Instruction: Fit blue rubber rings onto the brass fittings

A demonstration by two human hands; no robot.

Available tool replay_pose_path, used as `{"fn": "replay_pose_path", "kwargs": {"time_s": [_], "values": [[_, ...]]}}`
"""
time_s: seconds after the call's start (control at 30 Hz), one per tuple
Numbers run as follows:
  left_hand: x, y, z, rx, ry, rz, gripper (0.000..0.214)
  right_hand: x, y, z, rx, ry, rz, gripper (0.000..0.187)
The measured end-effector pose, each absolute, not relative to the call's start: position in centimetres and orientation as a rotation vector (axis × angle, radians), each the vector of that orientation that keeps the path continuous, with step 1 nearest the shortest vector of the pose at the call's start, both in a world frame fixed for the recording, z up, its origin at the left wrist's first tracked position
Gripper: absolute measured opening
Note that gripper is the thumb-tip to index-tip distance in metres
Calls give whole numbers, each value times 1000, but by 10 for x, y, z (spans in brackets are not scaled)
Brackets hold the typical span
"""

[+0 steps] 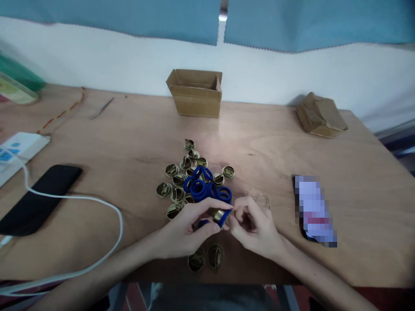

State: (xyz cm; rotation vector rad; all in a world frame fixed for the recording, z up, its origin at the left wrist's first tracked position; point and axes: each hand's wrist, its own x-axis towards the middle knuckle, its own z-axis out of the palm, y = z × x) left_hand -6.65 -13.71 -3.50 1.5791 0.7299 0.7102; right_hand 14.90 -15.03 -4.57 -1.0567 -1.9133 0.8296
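Observation:
My left hand (191, 226) is closed around a round brass part (218, 214) with a blue ring (226, 218) on its right end. Close beside that end, my right hand (254, 224) is pinched; whatever its fingertips hold is too small to make out. Several loose blue rings (198, 188) are piled just beyond my hands. Around them lie several round brass parts (164, 189) with a bar across the inside. Two more brass parts (214, 256) rest near the table's front edge. Thin wire rings (262, 199) lie beyond my right hand.
An open cardboard box (199, 103) stands at the back of the wooden table (259, 151), and a crumpled cardboard box (320, 115) at the back right. One phone (314, 209) lies right, a black phone (39, 201) left. A white cable (121, 220) loops on the left.

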Motion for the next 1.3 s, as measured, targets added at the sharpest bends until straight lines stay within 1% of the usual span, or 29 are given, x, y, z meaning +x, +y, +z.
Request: {"fn": "replay_pose_path", "kwargs": {"time_s": [0.13, 0.3, 0.5, 0.57, 0.63, 0.73, 0.87, 1.03, 1.1, 1.17, 1.23, 1.3], "values": [[-64, -142, -36, 1715, 815, 718, 40, 148, -149, -45, -1061, -1933, 778, 18], [-62, -145, -36, 1627, 762, 933, 59, 150, -149, -41, -993, -1909, 699, 20], [-62, -142, -36, 1800, 1016, 1076, 50, 152, -153, -39, -943, -1899, 690, 23], [-62, -142, -38, 1932, 1113, 1091, 49, 151, -154, -39, -934, -1907, 703, 25], [-62, -143, -42, 2052, 1116, 1086, 51, 149, -154, -39, -924, -1930, 678, 25], [-61, -147, -47, 2100, 1020, 1057, 55, 148, -154, -41, -867, -1996, 541, 20], [-60, -152, -52, 2082, 942, 1082, 62, 150, -152, -43, -809, -2082, 317, 6], [-63, -145, -49, 2127, 940, 1031, 65, 161, -141, -40, -916, -2041, 166, 5], [-66, -138, -48, 2227, 988, 1059, 59, 172, -131, -38, -1084, -2014, 107, 7], [-68, -130, -49, 2357, 1050, 1080, 46, 186, -118, -38, -1289, -1965, 79, 12], [-70, -124, -50, 2441, 1104, 1065, 33, 200, -106, -41, -1488, -1998, 139, 20], [-71, -121, -51, 2472, 1137, 1035, 25, 211, -96, -46, -1591, -1996, 158, 24]]}}
